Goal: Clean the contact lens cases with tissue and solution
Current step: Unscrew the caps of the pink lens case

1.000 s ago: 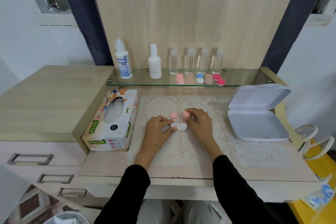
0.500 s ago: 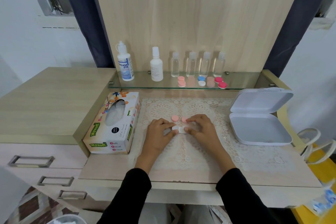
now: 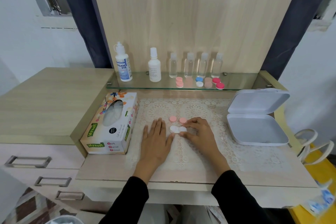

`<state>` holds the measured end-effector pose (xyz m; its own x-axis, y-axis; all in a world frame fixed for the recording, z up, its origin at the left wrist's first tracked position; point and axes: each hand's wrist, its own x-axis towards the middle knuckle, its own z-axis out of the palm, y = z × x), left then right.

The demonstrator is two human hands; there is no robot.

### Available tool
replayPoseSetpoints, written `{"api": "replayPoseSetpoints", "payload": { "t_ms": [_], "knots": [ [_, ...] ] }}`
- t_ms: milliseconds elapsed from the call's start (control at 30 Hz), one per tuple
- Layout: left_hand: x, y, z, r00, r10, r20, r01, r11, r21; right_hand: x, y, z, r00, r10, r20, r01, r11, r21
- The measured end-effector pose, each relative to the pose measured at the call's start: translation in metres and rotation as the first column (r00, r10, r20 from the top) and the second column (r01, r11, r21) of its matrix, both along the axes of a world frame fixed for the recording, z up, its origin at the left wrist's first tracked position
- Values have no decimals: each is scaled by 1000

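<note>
A white contact lens case (image 3: 177,129) with both wells uncapped lies on the lace mat (image 3: 200,143). Its two pink caps (image 3: 172,119) (image 3: 182,120) sit just behind it. My right hand (image 3: 199,132) pinches the case's right end between thumb and fingers. My left hand (image 3: 156,140) lies flat on the mat to the left of the case, fingers straight, thumb near the case. A tissue box (image 3: 111,123) stands at the left. Two solution bottles (image 3: 123,64) (image 3: 154,65) stand on the glass shelf (image 3: 241,82).
Several small clear bottles (image 3: 196,65) and several coloured lens cases (image 3: 200,82) line the glass shelf. An open white plastic box (image 3: 256,129) sits at the right of the mat. Drawers (image 3: 27,162) are at the lower left.
My right hand set the second pink cap down behind the case. My left hand let go of the case and flattened onto the mat.
</note>
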<state>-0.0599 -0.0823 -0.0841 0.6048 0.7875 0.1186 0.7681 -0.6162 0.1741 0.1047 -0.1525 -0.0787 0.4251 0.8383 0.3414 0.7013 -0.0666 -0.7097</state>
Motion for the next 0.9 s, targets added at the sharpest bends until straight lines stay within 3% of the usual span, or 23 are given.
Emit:
{"api": "replayPoseSetpoints", "payload": {
  "t_ms": [500,600,900],
  "knots": [
    [0,-1,2,1000,-14,16,14,1000,-7,13,-19,39,991,-131,-36,134,986,94],
    [0,-1,1,1000,-13,-6,13,1000,7,28,-36,55,971,-223,-86,231,968,99],
    [1,1,-2,1000,-8,8,8,1000,5,85,-96,58,874,-485,-32,486,873,31]
  ]
}}
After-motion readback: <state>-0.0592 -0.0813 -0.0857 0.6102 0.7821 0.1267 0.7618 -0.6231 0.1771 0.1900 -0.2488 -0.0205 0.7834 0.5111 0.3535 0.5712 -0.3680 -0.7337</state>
